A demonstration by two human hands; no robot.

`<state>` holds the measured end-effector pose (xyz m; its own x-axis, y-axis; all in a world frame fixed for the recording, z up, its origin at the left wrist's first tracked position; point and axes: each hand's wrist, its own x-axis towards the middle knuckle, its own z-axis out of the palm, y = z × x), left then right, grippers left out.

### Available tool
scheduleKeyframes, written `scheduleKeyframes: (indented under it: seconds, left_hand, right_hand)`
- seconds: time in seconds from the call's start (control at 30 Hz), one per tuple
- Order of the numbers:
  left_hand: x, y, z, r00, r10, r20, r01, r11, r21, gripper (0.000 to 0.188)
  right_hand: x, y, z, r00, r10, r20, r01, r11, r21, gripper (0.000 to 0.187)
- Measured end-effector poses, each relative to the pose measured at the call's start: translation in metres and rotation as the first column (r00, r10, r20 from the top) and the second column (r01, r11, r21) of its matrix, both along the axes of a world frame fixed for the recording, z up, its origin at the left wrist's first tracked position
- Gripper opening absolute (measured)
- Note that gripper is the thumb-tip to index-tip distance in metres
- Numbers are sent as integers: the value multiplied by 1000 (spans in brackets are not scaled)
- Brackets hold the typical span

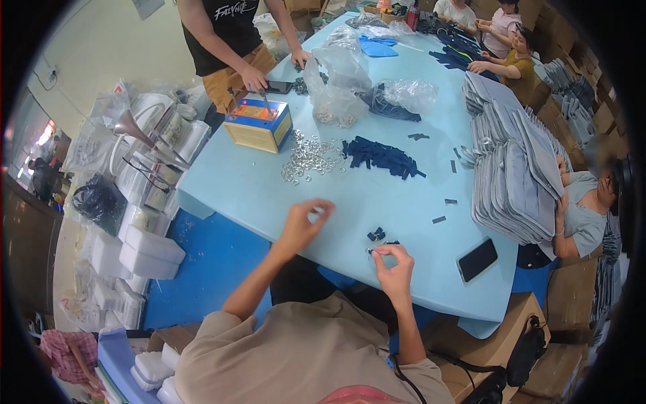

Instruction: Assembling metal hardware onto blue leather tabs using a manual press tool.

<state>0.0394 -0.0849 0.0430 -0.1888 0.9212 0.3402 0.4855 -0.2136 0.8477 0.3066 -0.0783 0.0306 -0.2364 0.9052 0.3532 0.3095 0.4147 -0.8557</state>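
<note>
My right hand [395, 264] is closed in a pinch near the table's front edge, on a small dark fabric strip [393, 243]. A tiny shiny bit shows at its fingertips. Just beyond them lies a little cluster of folded dark pieces [376, 234]. Over the table to the left, my left hand [306, 225] is raised, thumb and forefinger curled together into a loop. Whatever may be between those tips is too small and blurred to make out. Past it are a spread of silvery metal rings [311, 157] and a heap of dark blue fabric strips [381, 157].
On the light blue table [242, 182] stand a blue and yellow box [258, 126], clear plastic bags [340, 87] and stacked grey fabric panels [515, 168]. A black phone [477, 260] lies at right. One person stands at the far left; others sit along the right side.
</note>
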Motion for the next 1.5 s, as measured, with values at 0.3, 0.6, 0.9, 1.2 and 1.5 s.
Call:
scheduleKeyframes:
  seconds: [0.3,0.6,0.9,1.2,1.5]
  left_hand:
    - [-148,53,-24,851,524,-23,-520,849,93,18]
    - [-346,115,-30,650,735,193,-751,660,12,46]
    - [-343,125,-24,742,608,283,-616,785,-70,41]
    - [-314,86,-32,682,435,587,-508,860,-46,40]
    - [-315,65,-43,717,340,608,-459,887,44,45]
  right_hand:
    - [34,-3,-28,954,-245,173,213,959,186,15]
    - [24,-6,-27,942,-260,212,196,940,280,12]
    - [0,11,-9,957,-199,210,132,946,297,10]
    - [-198,139,23,952,302,59,-307,922,236,20]
    - [-328,203,3,829,364,-425,-556,617,-557,68]
